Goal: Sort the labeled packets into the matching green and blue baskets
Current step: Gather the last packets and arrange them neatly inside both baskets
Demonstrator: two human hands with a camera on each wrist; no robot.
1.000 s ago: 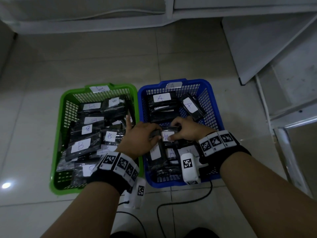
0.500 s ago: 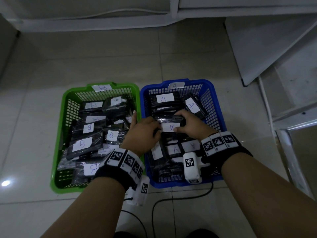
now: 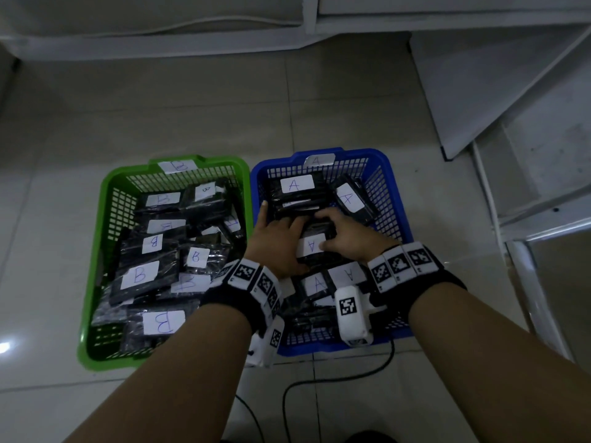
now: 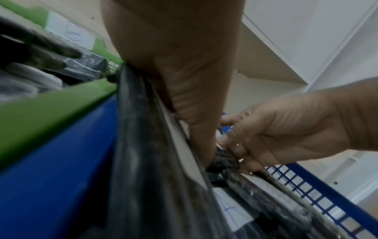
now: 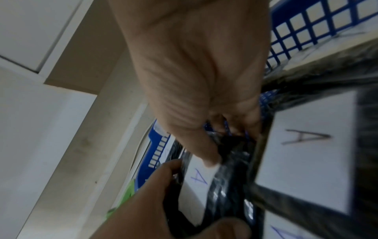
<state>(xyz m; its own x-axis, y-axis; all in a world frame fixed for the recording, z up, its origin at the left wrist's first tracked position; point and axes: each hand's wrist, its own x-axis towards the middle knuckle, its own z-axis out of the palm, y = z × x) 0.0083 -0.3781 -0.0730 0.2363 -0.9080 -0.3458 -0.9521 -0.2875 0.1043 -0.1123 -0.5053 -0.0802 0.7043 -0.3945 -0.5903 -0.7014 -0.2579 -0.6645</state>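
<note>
Now both hands grip one packet [image 3: 311, 246] over the blue basket [image 3: 395, 199]: left hand [image 3: 276, 243] holds its left edge, right hand [image 3: 350, 236] its right, long axis running away from the person.

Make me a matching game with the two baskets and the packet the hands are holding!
Things:
1. green basket
2. blue basket
3. held packet
4. right hand

Descriptions:
a. tagged A on its far rim
b. full of packets marked B
c. thumb lies on a white label
d. black, gripped from both sides over the blue basket, label A

Pairs: 1-b, 2-a, 3-d, 4-c
</note>
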